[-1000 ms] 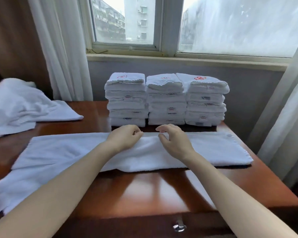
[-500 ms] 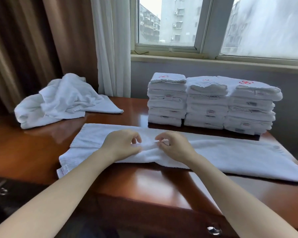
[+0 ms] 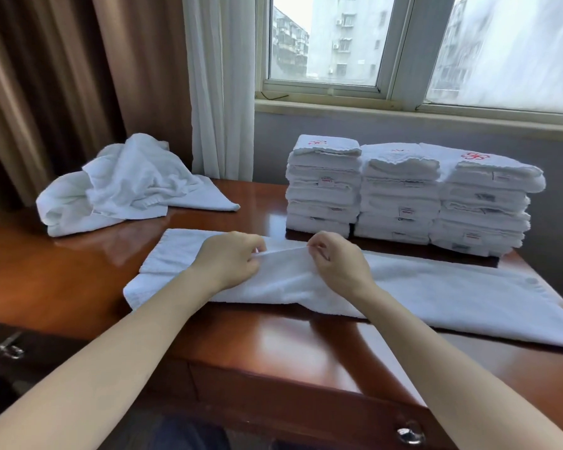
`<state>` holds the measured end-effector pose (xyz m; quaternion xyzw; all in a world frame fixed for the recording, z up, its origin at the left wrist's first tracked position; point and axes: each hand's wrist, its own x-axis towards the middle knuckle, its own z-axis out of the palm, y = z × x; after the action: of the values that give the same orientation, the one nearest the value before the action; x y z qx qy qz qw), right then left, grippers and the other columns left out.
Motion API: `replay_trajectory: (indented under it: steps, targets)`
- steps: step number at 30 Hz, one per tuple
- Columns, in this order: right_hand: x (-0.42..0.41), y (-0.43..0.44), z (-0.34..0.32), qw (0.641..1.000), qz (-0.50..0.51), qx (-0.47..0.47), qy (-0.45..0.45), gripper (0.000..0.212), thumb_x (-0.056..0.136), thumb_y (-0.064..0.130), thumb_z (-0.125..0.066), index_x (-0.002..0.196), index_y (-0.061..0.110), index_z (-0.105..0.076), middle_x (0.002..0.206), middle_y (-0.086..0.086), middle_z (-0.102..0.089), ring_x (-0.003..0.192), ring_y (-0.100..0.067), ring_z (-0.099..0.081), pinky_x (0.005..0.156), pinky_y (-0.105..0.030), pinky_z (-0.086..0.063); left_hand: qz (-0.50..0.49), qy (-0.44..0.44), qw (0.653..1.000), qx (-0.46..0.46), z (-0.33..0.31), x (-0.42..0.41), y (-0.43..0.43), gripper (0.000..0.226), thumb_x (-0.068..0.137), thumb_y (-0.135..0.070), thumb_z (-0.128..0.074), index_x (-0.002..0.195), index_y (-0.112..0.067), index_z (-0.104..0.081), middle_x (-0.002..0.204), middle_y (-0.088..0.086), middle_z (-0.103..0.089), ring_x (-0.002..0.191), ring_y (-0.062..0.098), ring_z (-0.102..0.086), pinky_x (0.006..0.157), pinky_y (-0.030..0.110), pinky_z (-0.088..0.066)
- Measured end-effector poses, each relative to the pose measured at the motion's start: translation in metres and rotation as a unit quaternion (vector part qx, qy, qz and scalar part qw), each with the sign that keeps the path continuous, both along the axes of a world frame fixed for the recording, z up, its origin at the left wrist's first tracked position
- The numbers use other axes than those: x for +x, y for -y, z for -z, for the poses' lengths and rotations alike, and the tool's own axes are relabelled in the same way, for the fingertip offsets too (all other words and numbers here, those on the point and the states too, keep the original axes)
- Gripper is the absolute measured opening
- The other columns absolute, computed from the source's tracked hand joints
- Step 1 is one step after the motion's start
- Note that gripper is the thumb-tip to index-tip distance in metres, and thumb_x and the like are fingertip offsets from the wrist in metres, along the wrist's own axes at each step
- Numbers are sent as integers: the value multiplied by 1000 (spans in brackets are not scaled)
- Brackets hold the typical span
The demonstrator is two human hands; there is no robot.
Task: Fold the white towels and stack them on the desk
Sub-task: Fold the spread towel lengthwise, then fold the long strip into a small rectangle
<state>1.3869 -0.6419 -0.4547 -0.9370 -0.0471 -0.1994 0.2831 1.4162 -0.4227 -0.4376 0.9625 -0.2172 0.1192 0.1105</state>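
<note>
Wooden desk point(image 3: 78, 277), glossy red-brown, takes up most of the view. One long white towel point(image 3: 436, 293) lies flat across it. It is already doubled lengthwise, and at its left end the two layers sit offset. Its right end runs out of view, far right of the grip.

Just beyond the grip, three stacks of folded towels point(image 3: 403, 196) stand side by side. They look to be touching, with small labels on the folds and red marks on the tops. Well left of the grip and further back lies a crumpled heap of unfolded towels point(image 3: 127, 186), apart from the long towel.

Left hand point(image 3: 228, 259) and right hand point(image 3: 335, 264) sit close together over the middle of the long towel. Each pinches its far edge between thumb and fingertips, with the other fingers curled in.

Compared with half a second ago, a thin ridge of cloth point(image 3: 280, 251) is now raised and stretched taut between the two pinches. Before, it lay nearly flat.

Bare wood runs nearer than the grip, between the towel's near edge and the desk's front edge. There is more bare wood left of the grip, up to the heap. Room behind the grip is tight, with the stacks close by. A metal drawer knob point(image 3: 410, 433) sits on the desk front below.
</note>
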Motion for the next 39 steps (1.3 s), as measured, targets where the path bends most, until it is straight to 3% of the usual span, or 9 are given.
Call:
replay_trajectory:
  steps: [3,5,8,11,17,23,32,36,39]
  targets:
    - [7,0,-6,998,16,15,52,11,95,16,-56,97,15,-67,95,-1,-68,88,-24,-62,84,-41,-46,-33,56,998,-26,-16,13,4,28,89,-14,-48,103,-27,-68,102,-3,-70,90,22,-62,64,29,-43]
    - [16,0,-9,997,29,19,66,12,95,15,-55,97,15,-66,94,-1,-68,89,-23,-61,86,-40,-43,-48,88,995,-22,-19,23,10,32,90,-8,-46,105,-25,-68,106,0,-71,98,25,-64,68,32,-49]
    - [29,0,-5,998,52,4,40,15,97,16,-51,100,17,-66,99,2,-67,95,-21,-60,89,-35,-34,-70,108,990,48,-11,41,21,36,93,-3,-44,114,-23,-65,113,2,-67,108,26,-62,72,33,-49]
    - [38,2,10,998,58,-38,-7,21,97,18,-47,105,22,-66,103,5,-65,101,-20,-57,90,-34,-31,-77,87,988,106,11,53,25,41,92,-3,-45,124,-26,-57,116,-1,-60,107,24,-59,74,33,-40]
    - [45,2,35,990,22,-124,-67,38,100,31,-38,133,28,-57,131,3,-54,123,-22,-45,107,-38,-29,-77,53,995,41,54,57,18,45,96,-9,-39,133,-31,-53,120,-1,-51,107,21,-50,71,30,-34]
    - [48,3,38,988,14,-131,-76,38,101,33,-37,135,29,-53,134,3,-52,125,-22,-43,107,-38,-26,-83,47,995,-29,60,55,15,45,95,-6,-41,128,-30,-59,118,-2,-56,107,21,-50,72,29,-32]
    - [36,20,34,986,-35,-133,-97,38,101,37,-40,137,32,-52,138,6,-49,127,-20,-42,108,-35,-25,-106,38,994,-1,58,32,24,47,97,-9,-38,136,-32,-51,124,-2,-51,110,22,-47,74,29,-31]
    - [28,24,28,985,-55,-124,-107,38,100,35,-45,137,31,-53,139,5,-49,128,-21,-42,111,-36,-28,-93,26,995,1,52,20,23,49,95,-8,-40,136,-32,-50,126,-2,-51,112,21,-48,77,30,-37]
    - [25,10,22,994,-64,-68,-59,38,98,29,-53,135,23,-56,137,2,-54,128,-21,-45,110,-38,-32,-80,-8,996,-34,37,16,8,48,92,-13,-48,136,-31,-52,125,-2,-56,115,21,-52,85,36,-47]
